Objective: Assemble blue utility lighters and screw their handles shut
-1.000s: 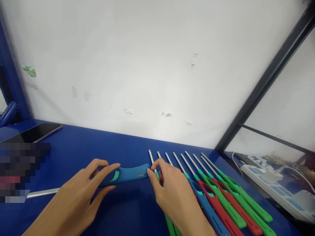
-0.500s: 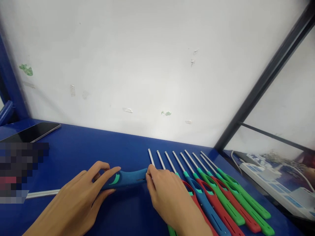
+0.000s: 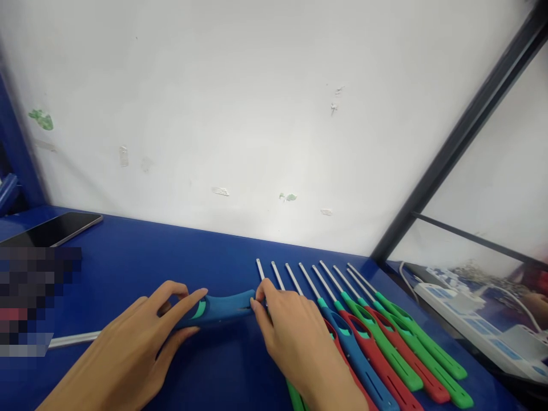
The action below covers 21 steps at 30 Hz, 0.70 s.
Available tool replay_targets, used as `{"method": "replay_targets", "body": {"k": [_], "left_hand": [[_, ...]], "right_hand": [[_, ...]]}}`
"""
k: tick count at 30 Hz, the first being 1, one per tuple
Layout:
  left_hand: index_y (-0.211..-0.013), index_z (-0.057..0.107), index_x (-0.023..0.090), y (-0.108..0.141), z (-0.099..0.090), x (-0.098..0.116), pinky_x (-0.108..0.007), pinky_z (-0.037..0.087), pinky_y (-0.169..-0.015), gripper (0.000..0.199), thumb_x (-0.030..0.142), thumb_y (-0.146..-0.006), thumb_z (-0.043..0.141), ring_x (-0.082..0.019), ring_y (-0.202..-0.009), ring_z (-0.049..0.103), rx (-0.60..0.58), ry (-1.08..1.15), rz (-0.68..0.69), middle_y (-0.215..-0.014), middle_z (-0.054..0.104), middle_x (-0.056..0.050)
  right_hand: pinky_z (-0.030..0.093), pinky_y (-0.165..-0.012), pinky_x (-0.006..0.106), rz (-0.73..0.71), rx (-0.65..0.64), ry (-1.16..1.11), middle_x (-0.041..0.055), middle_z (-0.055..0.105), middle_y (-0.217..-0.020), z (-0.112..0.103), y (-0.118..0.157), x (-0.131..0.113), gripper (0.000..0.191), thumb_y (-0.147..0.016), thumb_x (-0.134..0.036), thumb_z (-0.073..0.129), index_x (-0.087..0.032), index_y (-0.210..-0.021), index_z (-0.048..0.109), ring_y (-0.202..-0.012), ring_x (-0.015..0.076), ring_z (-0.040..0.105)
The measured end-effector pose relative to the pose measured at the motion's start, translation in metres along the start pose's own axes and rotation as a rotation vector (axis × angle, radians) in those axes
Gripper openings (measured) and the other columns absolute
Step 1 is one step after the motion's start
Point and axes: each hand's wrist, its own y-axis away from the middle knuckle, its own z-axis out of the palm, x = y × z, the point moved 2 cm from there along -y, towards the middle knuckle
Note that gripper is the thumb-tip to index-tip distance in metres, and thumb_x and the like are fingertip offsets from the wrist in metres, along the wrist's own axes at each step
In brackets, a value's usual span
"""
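Observation:
A blue utility lighter [image 3: 226, 308] with a green trigger lies crosswise between my hands, its handle end toward the right. My left hand [image 3: 141, 337] is closed on it near the trigger, thumb and fingers on opposite sides. The fingertips of my right hand [image 3: 295, 337] pinch the handle's right end. Past my left hand, pale metal rods [image 3: 75, 340] show at the left. Under and beyond my right forearm lies a row of several lighters in red, blue and green [image 3: 372, 348], metal tips pointing away; some handles are partly hidden.
On the blue table [image 3: 171, 245] a phone [image 3: 55, 228] lies at the far left, beside a blurred-out patch. White power strips [image 3: 483, 331] with cables stand at the right, beyond a dark frame post [image 3: 454, 142]. A white wall [image 3: 240, 114] rises behind.
Both hands keep their hold on the blue lighter. Its handle has turned slightly and its right end sits a little higher. The view has shifted slightly.

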Motion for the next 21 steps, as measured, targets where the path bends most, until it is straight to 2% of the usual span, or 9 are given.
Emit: {"method": "replay_targets", "body": {"k": [5,10,13,15,17,19,21], "left_hand": [[-0.156,0.072,0.035,-0.004,-0.004,0.003,-0.036,0.066,-0.077,0.042,0.052,-0.145,0.036,-0.013,-0.083,0.088,0.012,0.005,0.018,-0.123,0.080,0.004],[-0.154,0.072,0.034,-0.007,-0.007,0.002,-0.036,0.067,-0.071,0.042,0.051,-0.145,0.035,-0.013,-0.079,0.089,0.023,-0.018,0.039,-0.120,0.081,0.003],[-0.155,0.071,0.034,-0.007,-0.008,0.000,-0.035,0.068,-0.069,0.042,0.052,-0.144,0.035,-0.014,-0.076,0.089,0.007,-0.022,0.066,-0.119,0.082,0.003],[-0.156,0.071,0.033,-0.008,-0.008,-0.002,-0.034,0.068,-0.067,0.043,0.052,-0.144,0.034,-0.014,-0.074,0.089,0.003,-0.036,0.068,-0.119,0.083,0.003],[-0.157,0.070,0.032,-0.009,-0.009,-0.003,-0.033,0.067,-0.064,0.043,0.051,-0.144,0.033,-0.014,-0.073,0.089,0.008,-0.052,0.063,-0.118,0.082,0.002],[-0.157,0.070,0.032,-0.009,-0.009,-0.002,-0.032,0.067,-0.063,0.043,0.050,-0.144,0.033,-0.014,-0.073,0.089,0.000,-0.055,0.068,-0.118,0.082,0.002],[-0.157,0.070,0.032,-0.009,-0.009,-0.002,-0.031,0.068,-0.064,0.043,0.050,-0.144,0.034,-0.014,-0.073,0.090,-0.001,-0.048,0.068,-0.118,0.083,0.002]], "right_hand": [[0.030,-0.064,0.038,0.003,0.018,-0.035,0.0081,0.095,-0.107,0.001,0.000,0.001,0.019,-0.138,-0.023,0.057,-0.026,-0.130,0.074,-0.095,0.0371,0.096],[0.030,-0.062,0.038,-0.015,0.079,-0.052,0.0052,0.092,-0.097,0.010,-0.002,0.003,0.015,-0.135,-0.019,0.063,-0.027,-0.127,0.074,-0.085,0.0355,0.093],[0.040,-0.063,0.036,-0.018,0.154,-0.060,0.0026,0.088,-0.091,0.021,-0.004,0.009,0.014,-0.133,-0.020,0.069,-0.026,-0.124,0.077,-0.081,0.0311,0.090],[0.059,-0.072,0.034,-0.019,0.196,-0.071,0.0031,0.089,-0.104,0.028,-0.006,0.016,0.007,-0.131,-0.029,0.079,-0.023,-0.130,0.082,-0.086,0.0269,0.089],[0.075,-0.089,0.040,-0.022,0.221,-0.084,0.0067,0.091,-0.131,0.033,-0.008,0.022,0.021,-0.128,-0.042,0.088,-0.025,-0.141,0.086,-0.105,0.0260,0.090],[0.079,-0.102,0.047,-0.028,0.237,-0.093,0.0096,0.087,-0.151,0.037,-0.010,0.028,0.032,-0.125,-0.047,0.092,-0.027,-0.151,0.086,-0.121,0.0286,0.089],[0.078,-0.103,0.044,-0.031,0.252,-0.097,0.0090,0.087,-0.155,0.039,-0.011,0.031,0.025,-0.127,-0.045,0.091,-0.033,-0.149,0.088,-0.127,0.0292,0.089]]}}
